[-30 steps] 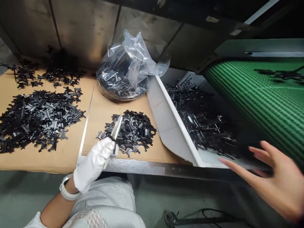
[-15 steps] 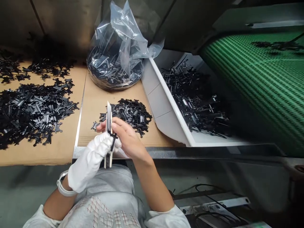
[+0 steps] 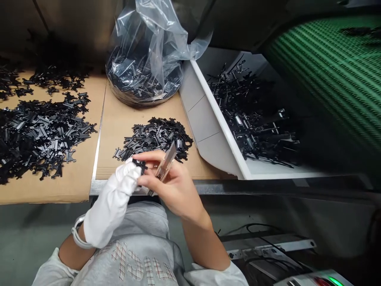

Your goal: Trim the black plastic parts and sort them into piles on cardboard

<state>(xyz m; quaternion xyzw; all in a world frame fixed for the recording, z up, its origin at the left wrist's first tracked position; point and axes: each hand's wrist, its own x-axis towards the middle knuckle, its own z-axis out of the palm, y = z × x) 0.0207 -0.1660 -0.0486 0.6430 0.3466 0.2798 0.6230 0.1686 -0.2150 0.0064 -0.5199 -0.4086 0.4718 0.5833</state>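
Observation:
My left hand (image 3: 114,198), in a white glove, pinches a small black plastic part (image 3: 139,165) at its fingertips. My bare right hand (image 3: 172,184) is closed round a slim metal blade tool (image 3: 166,165) that points up and to the right. Both hands meet over the table's front edge, just in front of a small heap of black parts (image 3: 156,137) on brown cardboard (image 3: 119,119).
A larger heap of black parts (image 3: 38,135) lies on cardboard at the left. A clear plastic bag of parts (image 3: 145,59) stands behind. A white tray (image 3: 220,131) holds more parts at the right, beside a green ribbed conveyor belt (image 3: 327,75).
My right hand came in from the tray side, joined the left hand and took the blade tool. The tool tilted from upright to leaning right.

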